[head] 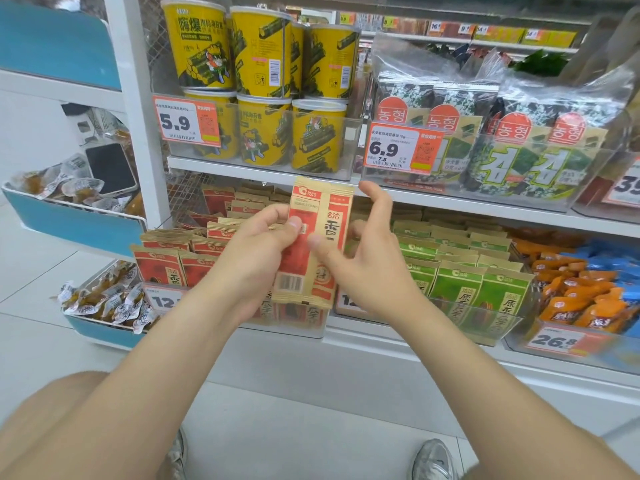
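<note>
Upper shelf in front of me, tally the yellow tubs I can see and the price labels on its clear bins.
Yellow cylindrical cardboard tubs: 7 in view
White-and-orange paper price labels: 3
Total: 10

Bright, even overhead shop light, faint shadows. Glare on the clear seaweed bags (440, 60) above the right hand (363, 261). The red packet (313, 244) is sharp. The orange packs (571, 306) far to its right are soft. Wide-angle bending at the edges.

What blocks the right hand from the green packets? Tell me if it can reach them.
Probably yes: the green packets stand in an open-topped bin just beside the right hand, nothing between, though its thumb touches the red packet.
</note>
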`<move>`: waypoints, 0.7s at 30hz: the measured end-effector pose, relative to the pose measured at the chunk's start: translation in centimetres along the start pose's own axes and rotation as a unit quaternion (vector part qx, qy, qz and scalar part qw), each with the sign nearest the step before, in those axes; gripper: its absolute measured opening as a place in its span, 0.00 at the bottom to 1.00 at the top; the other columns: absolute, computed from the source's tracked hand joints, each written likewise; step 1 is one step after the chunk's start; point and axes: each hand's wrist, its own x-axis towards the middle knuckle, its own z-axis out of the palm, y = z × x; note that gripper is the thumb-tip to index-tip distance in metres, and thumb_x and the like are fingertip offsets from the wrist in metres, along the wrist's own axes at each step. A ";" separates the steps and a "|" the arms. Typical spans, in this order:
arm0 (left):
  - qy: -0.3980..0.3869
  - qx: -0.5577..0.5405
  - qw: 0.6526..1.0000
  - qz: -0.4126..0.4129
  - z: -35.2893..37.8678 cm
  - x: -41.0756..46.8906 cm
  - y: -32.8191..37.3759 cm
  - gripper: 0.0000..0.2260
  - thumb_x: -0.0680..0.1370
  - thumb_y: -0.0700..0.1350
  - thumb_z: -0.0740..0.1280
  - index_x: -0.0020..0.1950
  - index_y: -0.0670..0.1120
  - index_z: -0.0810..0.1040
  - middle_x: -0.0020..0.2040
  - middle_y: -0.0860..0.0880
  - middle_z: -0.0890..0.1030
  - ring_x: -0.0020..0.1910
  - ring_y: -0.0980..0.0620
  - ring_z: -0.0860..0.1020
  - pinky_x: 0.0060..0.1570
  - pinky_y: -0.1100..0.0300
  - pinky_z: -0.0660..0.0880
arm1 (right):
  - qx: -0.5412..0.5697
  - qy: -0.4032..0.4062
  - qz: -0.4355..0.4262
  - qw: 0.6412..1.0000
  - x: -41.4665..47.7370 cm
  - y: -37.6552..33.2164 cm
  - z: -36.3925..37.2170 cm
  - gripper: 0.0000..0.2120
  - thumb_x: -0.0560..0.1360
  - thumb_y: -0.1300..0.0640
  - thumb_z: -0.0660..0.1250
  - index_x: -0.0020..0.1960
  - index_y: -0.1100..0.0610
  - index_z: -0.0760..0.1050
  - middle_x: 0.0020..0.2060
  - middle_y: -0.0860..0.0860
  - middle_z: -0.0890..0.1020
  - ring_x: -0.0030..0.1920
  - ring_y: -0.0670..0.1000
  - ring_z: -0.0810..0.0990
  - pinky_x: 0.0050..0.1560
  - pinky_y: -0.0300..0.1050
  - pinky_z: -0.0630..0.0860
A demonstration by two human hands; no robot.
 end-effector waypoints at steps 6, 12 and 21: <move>0.041 0.108 0.991 0.065 0.2 0.1 -0.2 0.10 0.89 0.44 0.63 0.66 0.49 0.81 0.56 0.49 0.88 0.56 0.49 0.87 0.57 0.46 0.85 | 0.111 0.056 0.034 0.992 1.2 0.3 0.2 0.02 0.81 0.54 0.73 0.52 0.51 0.82 0.41 0.51 0.88 0.42 0.55 0.88 0.46 0.61 0.86; -0.008 0.313 0.928 0.200 0.2 -0.2 -1.0 0.27 0.81 0.57 0.73 0.79 0.58 0.70 0.60 0.64 0.83 0.58 0.64 0.83 0.61 0.54 0.81 | 0.022 0.135 -0.019 0.990 0.8 0.3 -0.2 0.19 0.83 0.48 0.69 0.35 0.55 0.77 0.28 0.45 0.80 0.31 0.46 0.77 0.37 0.53 0.77; -0.032 0.354 0.909 0.215 0.8 -1.0 -0.8 0.14 0.88 0.48 0.62 0.73 0.57 0.74 0.51 0.62 0.84 0.47 0.63 0.84 0.46 0.69 0.76 | -0.054 0.144 -0.148 0.977 -0.5 -0.6 -0.5 0.20 0.87 0.54 0.62 0.36 0.52 0.67 0.26 0.45 0.69 0.29 0.48 0.69 0.33 0.44 0.63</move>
